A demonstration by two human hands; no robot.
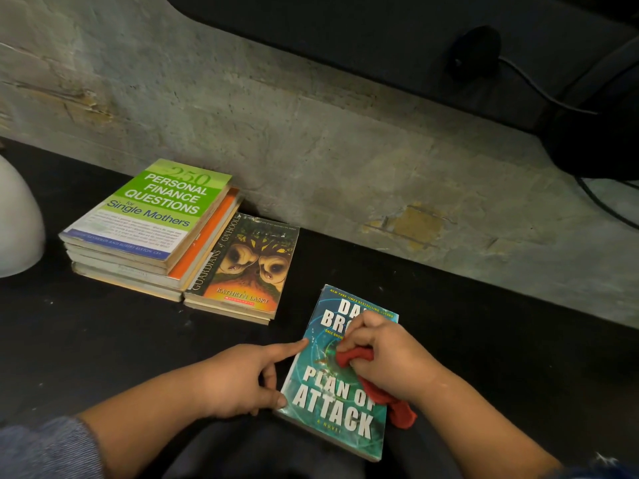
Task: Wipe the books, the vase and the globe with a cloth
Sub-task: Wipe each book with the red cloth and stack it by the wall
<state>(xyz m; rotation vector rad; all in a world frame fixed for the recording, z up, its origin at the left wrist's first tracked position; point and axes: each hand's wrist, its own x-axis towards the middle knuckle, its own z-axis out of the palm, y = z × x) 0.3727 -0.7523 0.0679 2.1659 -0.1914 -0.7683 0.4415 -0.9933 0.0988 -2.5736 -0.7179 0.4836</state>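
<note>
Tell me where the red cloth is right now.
In the head view, lower right of centre: the red cloth is bunched in the right hand, pressed on the teal Plan of Attack book, whose left edge the left hand touches.

- We see a dim scene; soft light seems to fall from above and picks out the wall (311, 140) most.
- The black table (103, 340) swallows detail, and the top right corner goes near black.
- A white shape (17, 219) at the left edge glows, slightly blown out.
- A mild sheen lies on the green book (155, 209).
- The left hand (235, 378), right hand (383, 354) and cloth (399, 411) look crisp; lines bow toward the edges.
</note>
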